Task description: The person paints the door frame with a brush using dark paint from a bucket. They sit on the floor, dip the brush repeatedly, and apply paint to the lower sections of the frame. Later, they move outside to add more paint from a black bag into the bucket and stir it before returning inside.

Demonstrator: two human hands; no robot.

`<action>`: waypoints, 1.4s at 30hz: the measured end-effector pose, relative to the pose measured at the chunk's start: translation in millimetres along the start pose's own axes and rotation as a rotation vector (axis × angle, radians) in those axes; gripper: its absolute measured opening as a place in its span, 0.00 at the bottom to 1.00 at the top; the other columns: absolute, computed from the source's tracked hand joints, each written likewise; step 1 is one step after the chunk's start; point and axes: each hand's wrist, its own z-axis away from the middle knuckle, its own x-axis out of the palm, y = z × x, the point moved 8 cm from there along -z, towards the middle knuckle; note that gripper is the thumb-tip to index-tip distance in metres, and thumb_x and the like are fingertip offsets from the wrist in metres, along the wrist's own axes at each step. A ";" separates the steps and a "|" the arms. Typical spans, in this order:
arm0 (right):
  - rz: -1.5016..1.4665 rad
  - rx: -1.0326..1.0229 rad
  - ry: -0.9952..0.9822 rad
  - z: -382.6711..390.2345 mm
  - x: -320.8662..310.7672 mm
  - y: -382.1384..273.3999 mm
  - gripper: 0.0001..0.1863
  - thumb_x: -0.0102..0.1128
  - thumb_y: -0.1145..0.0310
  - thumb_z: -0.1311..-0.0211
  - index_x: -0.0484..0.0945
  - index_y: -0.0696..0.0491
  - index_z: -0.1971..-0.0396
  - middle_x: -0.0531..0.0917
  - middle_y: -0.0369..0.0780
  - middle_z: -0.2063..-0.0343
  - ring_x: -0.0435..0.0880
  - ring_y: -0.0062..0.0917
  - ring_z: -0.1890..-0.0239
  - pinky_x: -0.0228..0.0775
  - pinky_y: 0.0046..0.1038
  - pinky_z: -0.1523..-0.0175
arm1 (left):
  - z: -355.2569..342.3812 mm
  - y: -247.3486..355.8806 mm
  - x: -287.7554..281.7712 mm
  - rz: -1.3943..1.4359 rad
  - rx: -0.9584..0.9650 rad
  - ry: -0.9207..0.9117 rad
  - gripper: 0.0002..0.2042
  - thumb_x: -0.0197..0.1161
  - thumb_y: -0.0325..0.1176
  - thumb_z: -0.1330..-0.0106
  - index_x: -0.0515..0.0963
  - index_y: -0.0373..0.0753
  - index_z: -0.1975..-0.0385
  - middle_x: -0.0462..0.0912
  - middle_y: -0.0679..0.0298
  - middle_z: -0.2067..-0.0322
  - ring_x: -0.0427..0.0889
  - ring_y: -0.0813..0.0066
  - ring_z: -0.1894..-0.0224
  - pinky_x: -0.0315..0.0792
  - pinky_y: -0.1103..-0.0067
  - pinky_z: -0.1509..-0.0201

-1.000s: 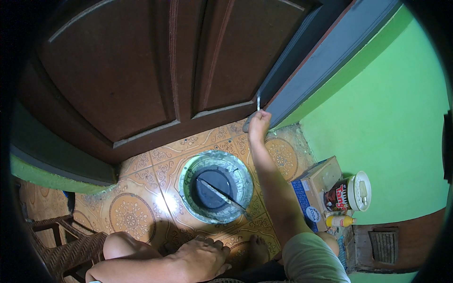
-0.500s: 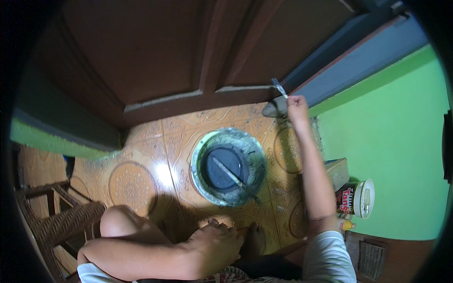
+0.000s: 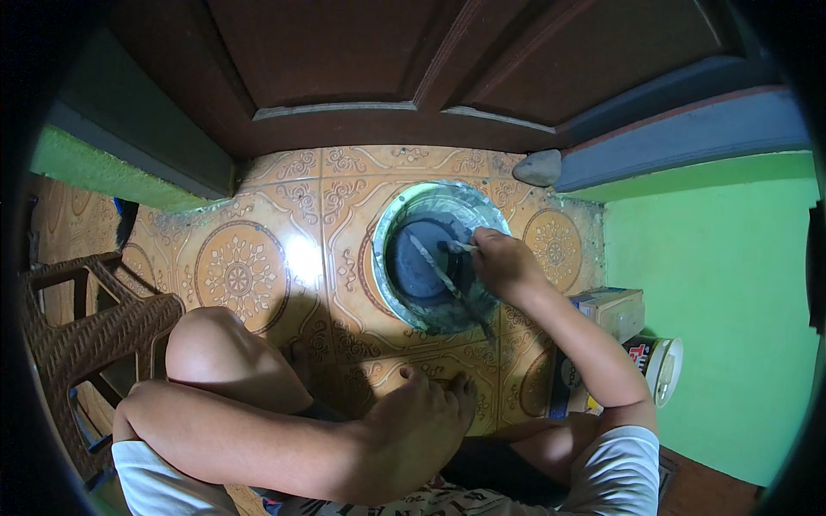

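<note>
A round bucket with a paint-smeared rim stands on the tiled floor, holding dark grey liquid paint. My right hand is closed on the handle of a small paintbrush, over the bucket's right side. Its dark bristles point left into the bucket; whether they touch the paint cannot be made out. A paint-coated stick leans in the bucket, its lower right end past the rim. Near my bent knee and foot rests my left hand, back upward, with its fingertips hidden.
A brown panelled door stands beyond the bucket, with a grey stone by its right frame. A woven-pattern brown plastic stool is at left. At right, a cardboard box and a tub sit by the green wall.
My right hand has brought the paintbrush from the door's lower right corner back to the bucket. The view has shifted, and my left hand stays low near my leg.
</note>
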 end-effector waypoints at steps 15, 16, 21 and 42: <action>0.149 -0.282 0.055 -9.1 43.3 -5.0 0.10 0.51 0.74 0.38 0.77 0.58 0.60 0.82 0.48 0.65 0.84 0.42 0.61 0.78 0.39 0.56 | -4.6 7.2 -8.6 0.074 0.059 -0.149 0.15 0.56 0.39 0.35 0.78 0.32 0.58 0.83 0.57 0.67 0.83 0.62 0.62 0.72 0.65 0.54; 0.116 -0.268 0.060 -9.7 38.2 -3.9 0.09 0.51 0.73 0.38 0.77 0.58 0.61 0.82 0.48 0.65 0.84 0.42 0.60 0.78 0.39 0.56 | -5.0 5.9 -10.3 0.065 0.054 -0.120 0.15 0.56 0.39 0.35 0.78 0.32 0.59 0.83 0.57 0.67 0.83 0.62 0.62 0.72 0.66 0.54; 0.100 -0.125 0.038 -8.7 19.5 3.3 0.07 0.55 0.72 0.40 0.76 0.58 0.65 0.83 0.49 0.65 0.84 0.44 0.61 0.78 0.40 0.56 | -4.1 6.1 -12.9 0.026 0.042 -0.100 0.14 0.56 0.38 0.35 0.77 0.32 0.60 0.82 0.57 0.68 0.83 0.62 0.62 0.72 0.67 0.54; -0.698 0.358 0.043 23.4 -10.8 90.2 0.08 0.61 0.69 0.35 0.81 0.54 0.58 0.84 0.41 0.74 0.83 0.22 0.74 0.75 0.27 0.65 | -7.9 11.5 -7.9 -0.026 0.030 -0.080 0.13 0.57 0.35 0.37 0.78 0.32 0.59 0.82 0.57 0.65 0.83 0.63 0.62 0.73 0.66 0.54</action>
